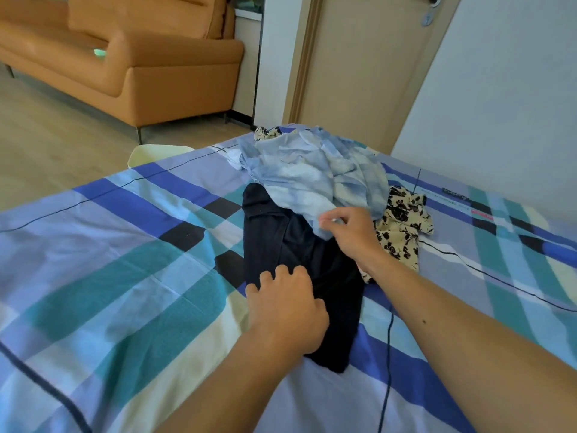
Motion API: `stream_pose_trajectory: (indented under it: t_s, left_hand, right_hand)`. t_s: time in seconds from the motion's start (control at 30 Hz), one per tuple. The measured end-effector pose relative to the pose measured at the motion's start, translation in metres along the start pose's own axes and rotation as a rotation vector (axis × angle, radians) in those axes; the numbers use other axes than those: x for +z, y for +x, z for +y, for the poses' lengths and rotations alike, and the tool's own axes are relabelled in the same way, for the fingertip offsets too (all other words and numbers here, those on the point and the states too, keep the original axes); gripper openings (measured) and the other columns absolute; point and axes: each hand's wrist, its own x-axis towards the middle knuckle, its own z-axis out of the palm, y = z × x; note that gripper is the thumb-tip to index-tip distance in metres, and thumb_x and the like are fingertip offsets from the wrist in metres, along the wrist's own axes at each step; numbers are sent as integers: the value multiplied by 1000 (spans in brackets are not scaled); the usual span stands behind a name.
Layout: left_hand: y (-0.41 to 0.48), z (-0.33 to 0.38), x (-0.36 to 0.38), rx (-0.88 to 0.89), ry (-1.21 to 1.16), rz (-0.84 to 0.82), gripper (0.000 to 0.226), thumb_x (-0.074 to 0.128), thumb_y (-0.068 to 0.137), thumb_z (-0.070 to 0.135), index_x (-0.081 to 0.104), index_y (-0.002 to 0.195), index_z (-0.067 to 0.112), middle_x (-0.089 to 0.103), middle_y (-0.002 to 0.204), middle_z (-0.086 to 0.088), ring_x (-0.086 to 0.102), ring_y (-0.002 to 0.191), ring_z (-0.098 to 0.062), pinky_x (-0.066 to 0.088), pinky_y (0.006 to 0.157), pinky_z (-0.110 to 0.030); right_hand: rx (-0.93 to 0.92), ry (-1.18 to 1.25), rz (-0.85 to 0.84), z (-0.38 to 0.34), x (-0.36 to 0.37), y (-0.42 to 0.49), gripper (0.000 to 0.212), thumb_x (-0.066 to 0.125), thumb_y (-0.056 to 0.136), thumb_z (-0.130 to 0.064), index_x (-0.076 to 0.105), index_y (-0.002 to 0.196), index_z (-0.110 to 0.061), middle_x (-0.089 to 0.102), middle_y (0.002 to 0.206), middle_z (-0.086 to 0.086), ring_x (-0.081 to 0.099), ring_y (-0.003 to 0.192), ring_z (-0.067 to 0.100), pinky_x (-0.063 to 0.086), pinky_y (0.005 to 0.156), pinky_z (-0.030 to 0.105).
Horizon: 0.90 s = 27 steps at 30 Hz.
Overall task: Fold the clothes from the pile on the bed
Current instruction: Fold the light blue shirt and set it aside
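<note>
A pile of clothes lies on the bed (109, 260), which is covered by a blue, teal and white plaid sheet. A crumpled light blue garment (312, 173) tops the pile. Under it a dark navy garment (299, 254) stretches toward me. A cream garment with black flowers (402, 226) pokes out on the right and behind. My right hand (349, 232) pinches the near edge of the light blue garment. My left hand (287, 310) rests on the dark garment with fingers curled into its left edge.
An orange sofa (140, 64) stands on the wooden floor at the back left. A pale bin (156, 154) sits at the bed's far edge. A beige door (362, 67) and white wall are behind the pile. A thin dark cord (388, 354) crosses the sheet.
</note>
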Motion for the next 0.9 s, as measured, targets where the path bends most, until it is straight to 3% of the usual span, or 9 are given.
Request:
stream_pose_trajectory:
  t_s: [0.1, 0.3, 0.37, 0.47, 0.57, 0.67, 0.73, 0.8, 0.9]
  left_hand:
    - [-1, 6, 2, 3, -11, 15, 45, 51, 94, 44, 42, 132, 21, 47, 131, -3, 45, 122, -29, 37, 101, -45]
    - [0, 26, 5, 80, -95, 177, 105, 73, 80, 43, 3, 154, 19, 13, 156, -11, 20, 141, -35, 32, 109, -46]
    - [-4, 39, 8, 147, -47, 148, 120, 78, 75, 43, -8, 155, 20, -3, 161, -11, 3, 148, -36, 24, 116, -48]
    - [-8, 52, 20, 231, 107, 53, 134, 82, 69, 48, -17, 155, 20, -20, 162, -11, -19, 149, -38, 4, 122, -56]
    - [-21, 72, 37, 352, 238, -37, 136, 81, 67, 57, -16, 156, 23, -27, 161, -9, -27, 147, -39, -4, 118, -63]
    - [-42, 96, 57, 494, 212, -220, 112, 77, 73, 56, 9, 157, 29, -7, 165, -8, 2, 151, -37, 15, 119, -59]
    - [-59, 113, 69, 608, 149, -300, 68, 74, 82, 42, 44, 140, 24, 36, 151, -12, 42, 135, -35, 39, 109, -48]
    - [-80, 133, 77, 696, 84, -310, 30, 65, 89, 26, 58, 117, 18, 59, 129, -10, 56, 119, -32, 45, 99, -42]
    - [-108, 159, 79, 744, -229, -332, 29, 57, 88, 25, 66, 115, 18, 69, 117, -2, 62, 108, -23, 48, 94, -40]
  right_hand:
    - [62, 146, -61, -19, -23, -13, 5, 72, 88, -19, 75, 84, -19, 68, 81, -3, 61, 77, 11, 47, 69, 19]
    - [197, 187, -239, -35, -88, -94, 7, 64, 92, -11, 65, 95, -18, 62, 94, -2, 56, 90, 14, 40, 68, 19]
    - [278, 150, -334, -35, -127, -138, 13, 70, 89, -20, 69, 102, -17, 67, 104, -1, 61, 97, 12, 44, 75, 19]
    - [419, 111, -466, -31, -182, -192, 48, 84, 69, -49, 74, 109, -25, 71, 118, -4, 65, 111, 13, 48, 97, 28]
    - [480, 86, -650, -23, -243, -245, 52, 84, 68, -52, 75, 107, -18, 73, 111, 1, 68, 103, 15, 50, 85, 23]
    - [531, -14, -776, -15, -296, -295, 55, 85, 70, -53, 74, 102, -10, 70, 100, 0, 64, 93, 10, 47, 83, 22]
    - [534, -162, -784, -9, -318, -320, 52, 82, 69, -62, 76, 101, -20, 70, 99, -11, 63, 93, 1, 44, 84, 21]
    - [484, -302, -755, -3, -334, -339, 53, 75, 67, -74, 74, 101, -33, 68, 91, -14, 60, 85, -1, 42, 79, 22]
    - [437, -420, -603, 11, -338, -352, 81, 73, 54, -83, 54, 126, -51, 58, 76, -14, 51, 68, 4, 38, 66, 23]
